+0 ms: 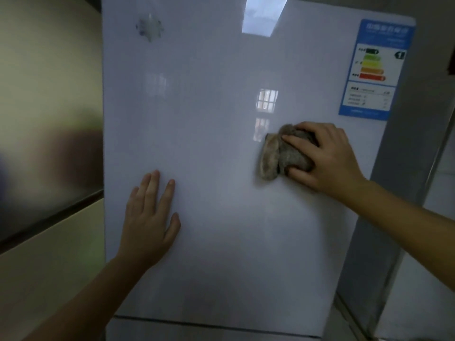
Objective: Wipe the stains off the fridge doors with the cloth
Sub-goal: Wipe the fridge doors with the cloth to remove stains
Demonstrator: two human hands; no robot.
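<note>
Your right hand's [325, 156] fingers [295, 141] clamped the soft grey-brown cloth [273, 156] mid-bunch on the slick white fridge door [209, 107], left hand [147, 222] flat.

A blue energy label [376, 70] with coloured bars from green to red sits at the upper right, its print too blurred to read. On the left is a cream wall [49, 82], crossed at a slant by a dark strip [49, 220], with a pale panel [44, 279] below. A white surface [428, 254] shows far right.
</note>
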